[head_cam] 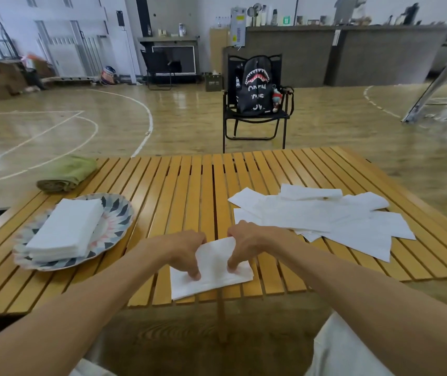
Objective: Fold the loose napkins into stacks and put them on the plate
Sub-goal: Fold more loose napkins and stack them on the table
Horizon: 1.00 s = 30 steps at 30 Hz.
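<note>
Pinching the napkin (211,270) with left hand (183,249) and right hand (246,245), I should align edges squarely before creasing.

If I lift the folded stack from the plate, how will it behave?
The stack is thin paper layers, so probably light and floppy, sagging at unsupported ends. Its layers look loose, so they may slide apart. The plate likely stays put.
</note>
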Tool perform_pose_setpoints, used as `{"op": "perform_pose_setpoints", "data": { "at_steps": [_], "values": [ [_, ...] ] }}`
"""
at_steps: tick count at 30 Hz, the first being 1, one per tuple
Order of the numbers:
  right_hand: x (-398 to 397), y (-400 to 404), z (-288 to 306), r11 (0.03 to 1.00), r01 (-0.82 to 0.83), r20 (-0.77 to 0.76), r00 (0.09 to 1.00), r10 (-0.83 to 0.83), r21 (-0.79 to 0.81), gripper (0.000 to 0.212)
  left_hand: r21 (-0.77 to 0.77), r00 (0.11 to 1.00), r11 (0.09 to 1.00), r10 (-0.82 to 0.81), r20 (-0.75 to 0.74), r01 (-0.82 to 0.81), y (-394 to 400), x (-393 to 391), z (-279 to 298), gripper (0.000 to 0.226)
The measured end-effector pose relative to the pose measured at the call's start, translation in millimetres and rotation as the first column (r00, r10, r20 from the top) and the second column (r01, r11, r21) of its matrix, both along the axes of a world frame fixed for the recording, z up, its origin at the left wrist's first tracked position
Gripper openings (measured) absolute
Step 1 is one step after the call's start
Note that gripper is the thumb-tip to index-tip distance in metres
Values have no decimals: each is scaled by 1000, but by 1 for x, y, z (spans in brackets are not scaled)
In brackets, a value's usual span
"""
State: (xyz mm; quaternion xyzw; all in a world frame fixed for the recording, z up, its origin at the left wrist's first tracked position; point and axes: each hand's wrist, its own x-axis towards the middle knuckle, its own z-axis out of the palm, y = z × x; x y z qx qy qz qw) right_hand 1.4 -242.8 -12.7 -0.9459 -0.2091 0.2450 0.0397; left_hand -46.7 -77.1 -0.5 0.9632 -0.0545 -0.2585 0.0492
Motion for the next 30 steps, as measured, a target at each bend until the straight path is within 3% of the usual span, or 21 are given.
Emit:
{"op": "perform_pose_setpoints", "data": {
  "at_steps": [6,10,14,17,19,22,25,28,30],
  "values": [
    [1,3,0,997,29,-86,996,-23,69,63,-19,1000,1000,-5,-13,5,-4,-3,-1,63],
    [1,-1,1,984,67,-142,989,-43,166,45,-38,1000,999,15,-22,-15,0,-2,-1,65],
    [-2,-1,5,954,37,-81,997,-14,297,26,-79,1000,997,4,16,-2,0,-1,-2,68],
    [-4,0,9,939,8,-50,999,10,345,21,-162,1000,987,25,3,-24,2,-1,-1,54],
    [-6,-2,16,914,8,-37,999,7,406,23,-301,997,950,75,-22,-78,6,-3,2,37],
    [-6,-8,33,790,93,-68,996,-65,606,33,-525,988,843,152,26,-116,14,-9,9,20],
    [-2,-16,45,527,286,-220,958,-185,801,42,-761,934,626,348,81,-168,19,-15,16,19],
    [-3,-15,40,346,408,-381,913,-148,845,39,-901,852,393,521,53,-183,19,-18,15,23],
    [-9,-7,30,261,476,-465,879,-108,840,37,-939,837,315,544,56,-141,12,-20,13,27]
  ]
}}
